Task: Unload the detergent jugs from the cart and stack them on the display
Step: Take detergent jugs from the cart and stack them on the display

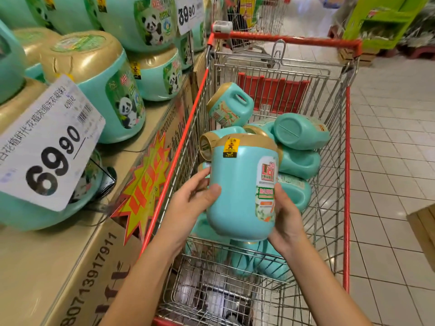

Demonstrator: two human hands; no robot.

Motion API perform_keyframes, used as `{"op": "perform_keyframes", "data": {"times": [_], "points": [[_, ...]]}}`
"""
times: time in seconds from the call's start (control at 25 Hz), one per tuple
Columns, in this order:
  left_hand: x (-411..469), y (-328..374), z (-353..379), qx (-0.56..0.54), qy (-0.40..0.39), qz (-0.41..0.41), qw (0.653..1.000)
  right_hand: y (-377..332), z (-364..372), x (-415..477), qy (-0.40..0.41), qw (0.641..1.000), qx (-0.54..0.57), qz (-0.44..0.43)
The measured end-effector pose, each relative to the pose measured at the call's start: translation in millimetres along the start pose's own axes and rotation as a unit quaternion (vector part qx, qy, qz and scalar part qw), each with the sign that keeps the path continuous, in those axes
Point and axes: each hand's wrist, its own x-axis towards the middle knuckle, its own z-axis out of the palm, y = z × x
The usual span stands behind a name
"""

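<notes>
Head view looks down at a person standing by a shopping cart (346,161) with red edges and a wire basket. The person holds one jug up over the cart, a little above the pile inside. This held jug (237,191) is blue-green, smooth and round, with a shiny gold top. It stands almost straight up, leaning a little. A small yellow and black sticker sits just under the gold top. On its right side is a label with red letters, some green and a bit of orange.

The left hand (195,198) grips the jug's left side, with the thumb on the front and the fingers curled round the back. The right hand (286,215) grips the right side low down, with the thumb pressing on the label.

More of the same jugs lie in the cart (301,131), tipped every which way, some on their sides and one showing its flat bottom.

To the left, right beside the cart, is the display (47,267), made of tan cardboard boxes. Bigger jugs (103,90) with gold tops and panda pictures stand on it in rows, some stacked on others. A white price card (47,147) reads 69.90, and another card (187,12) farther back reads 39.90. A red and yellow star sign (143,182) sticks to the front of the boxes. White floor tiles (388,149) are on the right.
</notes>
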Motion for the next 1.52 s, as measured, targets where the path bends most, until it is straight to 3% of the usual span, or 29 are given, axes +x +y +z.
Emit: {"op": "perform_keyframes", "data": {"times": [0.16,0.28,0.36,0.56,0.76,0.92,1.16,1.32,1.52], "points": [[-11,-2,9,-0.014,0.029,-0.002,0.999,-1,2,-4,0.051,0.993,-0.092,-0.056],[-21,-4,5,-0.046,0.088,0.008,0.995,-2,10,-12,0.046,0.982,-0.154,-0.103],[-31,-3,-5,-0.085,0.083,0.007,0.993,-1,19,-19,0.054,0.968,-0.209,-0.127],[-80,5,-22,-0.088,0.128,0.046,0.987,8,51,-42,-0.010,0.954,-0.246,-0.172],[-150,18,-25,-0.066,0.222,0.116,0.966,31,75,-75,-0.105,0.945,-0.248,-0.184],[-211,19,-19,-0.094,0.328,0.150,0.928,47,103,-101,-0.192,0.925,-0.282,-0.166],[-324,6,-3,-0.114,0.489,0.208,0.839,94,137,-162,-0.355,0.892,-0.275,-0.053],[-409,-2,5,-0.100,0.580,0.238,0.773,132,160,-223,-0.455,0.847,-0.274,0.016],[-509,-9,-8,-0.037,0.644,0.234,0.727,182,188,-297,-0.556,0.784,-0.272,0.050]]}}
